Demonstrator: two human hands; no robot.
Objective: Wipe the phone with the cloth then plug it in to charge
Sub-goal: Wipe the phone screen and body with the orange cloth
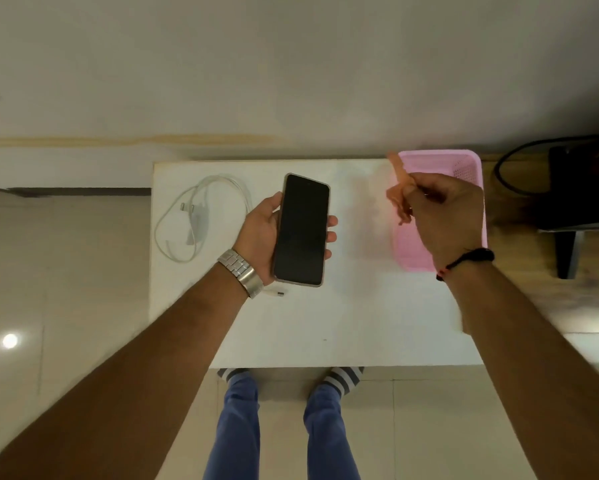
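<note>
My left hand (258,237) holds a black phone (302,230) screen-up above the middle of the white table (360,323). My right hand (447,216) is closed on an orange cloth (400,192), blurred, hanging in front of the pink basket (464,164). The two hands are apart, with a gap of bare table between phone and cloth. A white charger (196,220) with its coiled cable lies flat on the table's left part. The cable's plug end (277,292) rests on the table just below my left wrist.
The pink basket stands at the table's right edge. A dark object with black cables (575,188) sits on the floor to the right. My legs and striped socks (343,375) show under the near table edge. A wall runs behind the table.
</note>
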